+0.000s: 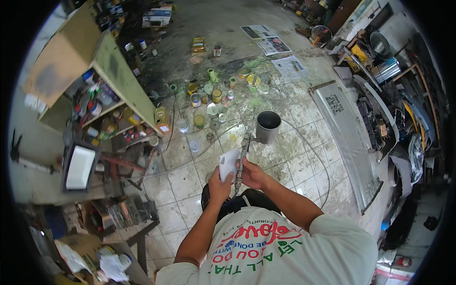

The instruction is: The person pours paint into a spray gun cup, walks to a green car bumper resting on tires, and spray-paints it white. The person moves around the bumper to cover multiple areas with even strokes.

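Observation:
In front of my body, my left hand (pixel 220 183) is closed around a white plastic container (pixel 229 162) with a small grey patch on its side. Right beside it, my right hand (pixel 252 174) grips a worn metal spray gun (pixel 243 151), which points away from me. The container and the gun are close together; whether they touch I cannot tell. Just beyond the gun, a grey bucket (pixel 267 134) with a dark inside stands on the tiles. A thin hose (pixel 316 149) curves over the floor on the right.
Several paint cans (pixel 195 99) and jars stand ahead on the stained tiled floor (pixel 294 166). A shelf (pixel 121 71) full of cans and a work lamp (pixel 80 167) are at left. Newspaper sheets (pixel 273 46) lie farther off. A long grey panel (pixel 339 128) lies at right.

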`<state>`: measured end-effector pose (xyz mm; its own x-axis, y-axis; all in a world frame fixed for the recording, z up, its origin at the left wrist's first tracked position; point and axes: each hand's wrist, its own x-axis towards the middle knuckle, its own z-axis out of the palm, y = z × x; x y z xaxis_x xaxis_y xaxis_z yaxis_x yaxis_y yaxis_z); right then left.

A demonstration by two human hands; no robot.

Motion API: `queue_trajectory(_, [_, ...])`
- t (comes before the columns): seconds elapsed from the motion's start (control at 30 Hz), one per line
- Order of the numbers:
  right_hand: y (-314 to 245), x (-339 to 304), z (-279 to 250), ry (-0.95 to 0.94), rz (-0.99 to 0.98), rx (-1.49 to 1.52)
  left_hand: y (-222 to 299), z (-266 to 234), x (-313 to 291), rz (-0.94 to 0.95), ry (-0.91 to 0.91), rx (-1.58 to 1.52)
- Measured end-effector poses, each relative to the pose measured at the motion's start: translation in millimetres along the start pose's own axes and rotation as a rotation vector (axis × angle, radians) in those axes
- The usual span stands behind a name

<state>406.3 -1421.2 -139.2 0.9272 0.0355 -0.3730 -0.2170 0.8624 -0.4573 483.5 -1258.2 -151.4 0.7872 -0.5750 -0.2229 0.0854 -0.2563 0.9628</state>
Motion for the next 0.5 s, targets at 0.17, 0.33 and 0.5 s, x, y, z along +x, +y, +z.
queue_trajectory(0.17, [-101.9,88.8,-9.3,-0.001,-0.154,-0.003,18.1,-16.9,141.1,-0.101,0.211,-0.173])
queue_trajectory(0.33, [-215.5,199.8,-81.5,0.076,-0.153,0.114,-157.3,-42.3,192.6,-0.411,-0.069,0.316])
queue_trajectory(0.5, [-317.2,326.3,-216.0,0.116,-0.162,0.357,-113.4,34.5,248.1,-0.724,-0.021,-0.251])
